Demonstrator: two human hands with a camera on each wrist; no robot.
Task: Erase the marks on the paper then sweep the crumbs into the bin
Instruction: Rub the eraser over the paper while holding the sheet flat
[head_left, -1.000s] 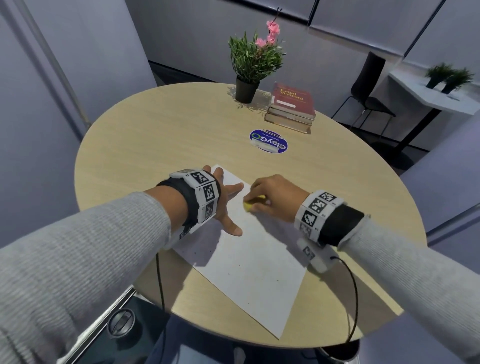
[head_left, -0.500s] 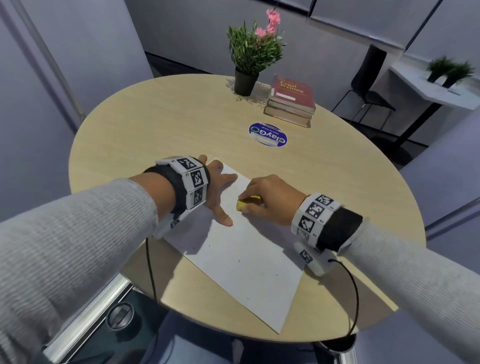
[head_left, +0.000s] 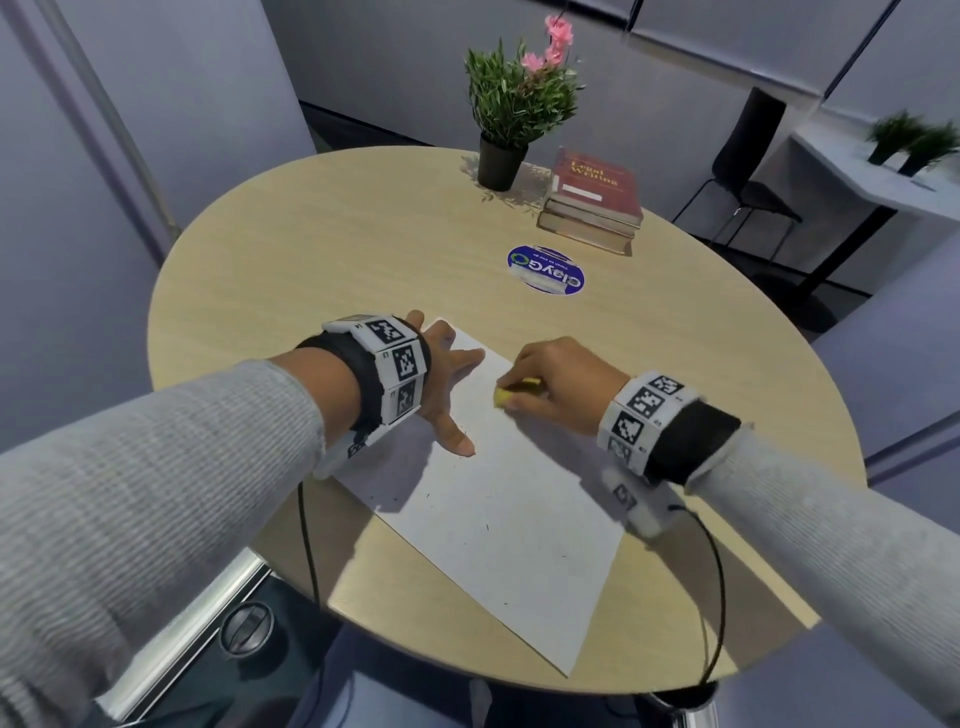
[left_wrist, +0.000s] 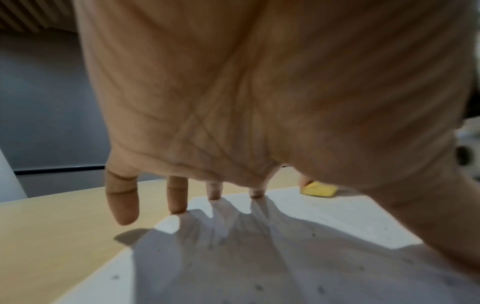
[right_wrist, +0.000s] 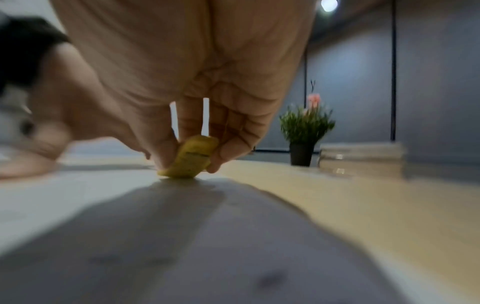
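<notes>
A white sheet of paper (head_left: 498, 514) lies slanted on the round wooden table (head_left: 322, 244), speckled with small dark crumbs (head_left: 487, 527). My left hand (head_left: 447, 384) lies flat with spread straight fingers (left_wrist: 177, 195) on the paper's far left corner, pressing it down. My right hand (head_left: 550, 384) pinches a yellow eraser (head_left: 503, 397) between thumb and fingers and holds its lower edge against the paper near the far edge. In the right wrist view the eraser (right_wrist: 191, 160) stands tilted on the sheet (right_wrist: 78, 195). From the left wrist the eraser (left_wrist: 318, 190) shows beyond my fingertips.
A potted plant with pink flowers (head_left: 511, 114) and a stack of books (head_left: 592, 202) stand at the table's far side. A round blue sticker (head_left: 545, 270) lies mid-table. A bin rim (head_left: 680, 701) shows under the near right table edge. A black chair (head_left: 748, 156) stands beyond.
The eraser and my right hand have slid a short way left and back along the paper's far part. My left hand has stayed pressed on the corner. The head view has shifted slightly.
</notes>
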